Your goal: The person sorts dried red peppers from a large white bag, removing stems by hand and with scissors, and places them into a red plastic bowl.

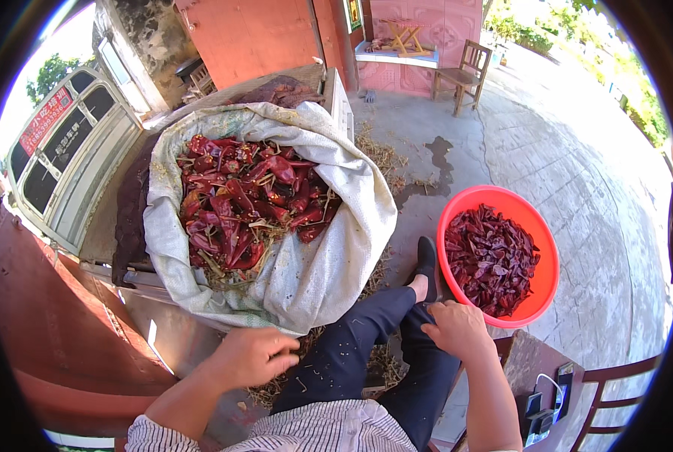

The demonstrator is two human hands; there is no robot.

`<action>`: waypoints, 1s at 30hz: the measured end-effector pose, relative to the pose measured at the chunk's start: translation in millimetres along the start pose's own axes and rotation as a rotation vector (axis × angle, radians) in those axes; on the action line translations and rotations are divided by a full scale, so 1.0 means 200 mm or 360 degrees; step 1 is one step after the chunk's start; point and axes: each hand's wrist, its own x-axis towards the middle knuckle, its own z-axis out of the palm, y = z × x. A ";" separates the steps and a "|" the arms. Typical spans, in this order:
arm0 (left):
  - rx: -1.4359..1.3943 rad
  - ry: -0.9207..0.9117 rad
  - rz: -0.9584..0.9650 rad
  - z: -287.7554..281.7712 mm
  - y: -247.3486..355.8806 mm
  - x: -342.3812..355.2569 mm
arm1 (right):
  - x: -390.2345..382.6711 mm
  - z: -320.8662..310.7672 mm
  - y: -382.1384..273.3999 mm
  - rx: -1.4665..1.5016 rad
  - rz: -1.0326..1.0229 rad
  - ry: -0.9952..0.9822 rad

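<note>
Crumpled, glossy red peppers [235,192] fill a wide-mouthed white woven sack [318,256], its near edge just beside the half-open left hand [260,357], with nothing visible in its fingers. Right of the sack, the loosely curled right hand [461,330], contents impossible to tell, is near the rim of a round red plastic basin [541,226] holding dark-red peppers [491,260], with open grey concrete floor [600,256] beyond.

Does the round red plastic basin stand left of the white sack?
No, the round red plastic basin stands right of the open white woven sack.
</note>
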 end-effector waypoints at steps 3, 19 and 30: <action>0.0306 0.0613 0.0348 -0.13 -0.05 0.29 | -0.12 -0.33 -0.26 -0.0162 -0.0106 0.0200; 0.0586 0.1352 0.0332 -0.33 -0.46 0.55 | -0.49 -1.10 -1.40 -0.0570 -0.1163 0.0450; -0.0915 0.1420 -0.0023 -0.22 -0.48 0.04 | 0.06 -0.29 -1.05 0.1013 -0.0789 0.0215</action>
